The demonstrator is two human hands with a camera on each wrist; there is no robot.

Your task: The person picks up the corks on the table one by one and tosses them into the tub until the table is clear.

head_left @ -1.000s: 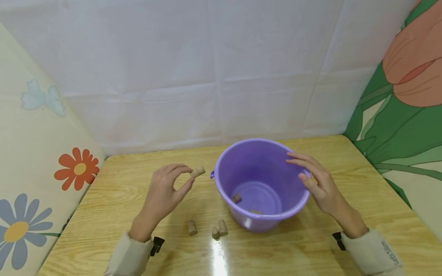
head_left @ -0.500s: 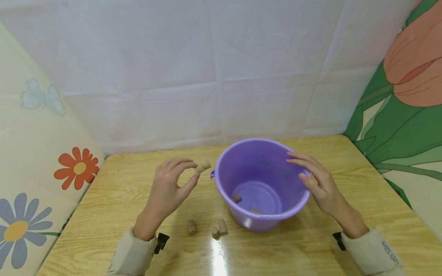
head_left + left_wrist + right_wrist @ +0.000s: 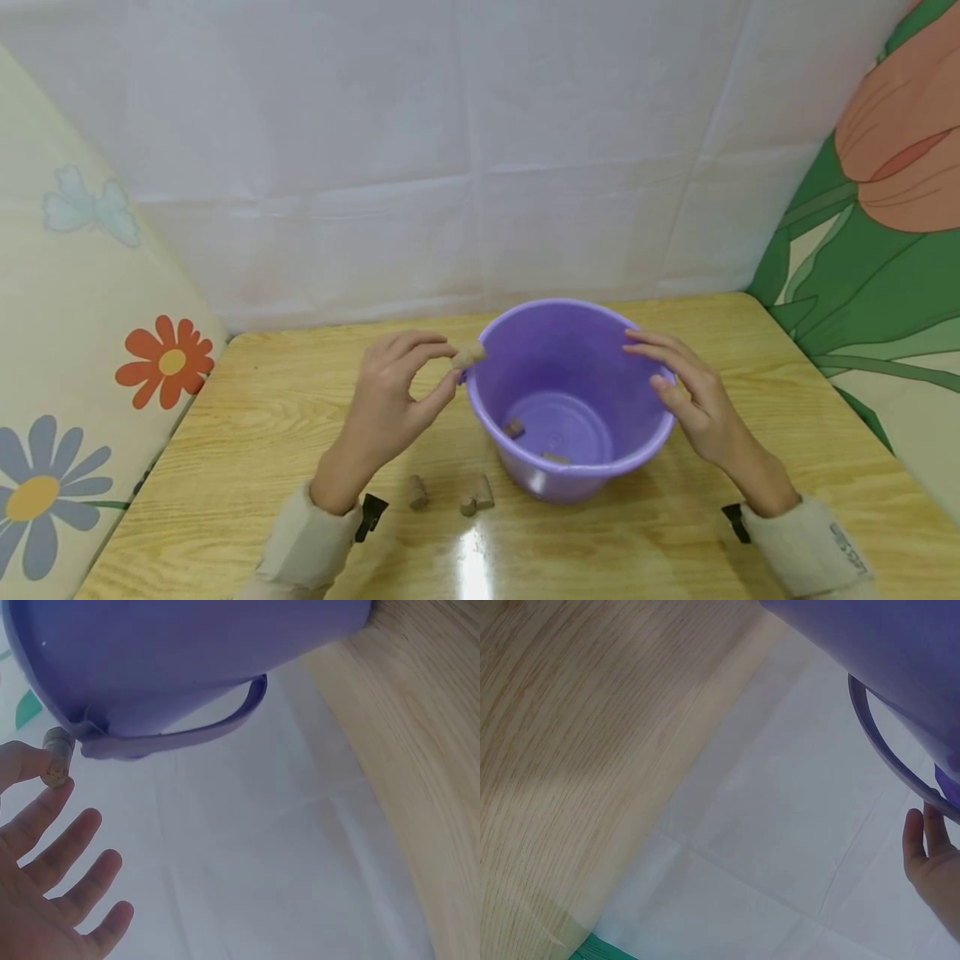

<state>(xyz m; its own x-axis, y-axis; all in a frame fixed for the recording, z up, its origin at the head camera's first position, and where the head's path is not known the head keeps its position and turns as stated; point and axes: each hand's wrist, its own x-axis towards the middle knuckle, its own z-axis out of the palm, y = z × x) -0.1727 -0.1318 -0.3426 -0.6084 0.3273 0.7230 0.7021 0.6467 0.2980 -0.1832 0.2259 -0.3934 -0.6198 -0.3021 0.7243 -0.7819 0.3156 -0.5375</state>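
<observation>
A small cork (image 3: 468, 356) is pinched between the thumb and index finger of my left hand (image 3: 393, 400), at the left rim of a purple bucket (image 3: 558, 483). In the left wrist view, the cork (image 3: 56, 756) lies close to the rim near the handle joint, and the other fingers are spread. My right hand (image 3: 693, 396) rests at the right rim with fairly straight fingers, their tips reaching over it. Two more corks, one of them brown (image 3: 514, 428), lie inside on the bucket's floor. In front, a cork (image 3: 417, 492) lies apart from two touching corks (image 3: 484, 492).
The bucket stands on a wood-grain table (image 3: 300, 417). Its thin purple handle (image 3: 885, 750) hangs on the far side, as the right wrist view shows. A white cloth (image 3: 322, 167) hangs behind, with flower-printed panels (image 3: 60, 333) at both sides.
My left hand has moved right and slightly up with the cork, from left of the bucket to its rim. The right hand and bucket have stayed nearly still.
</observation>
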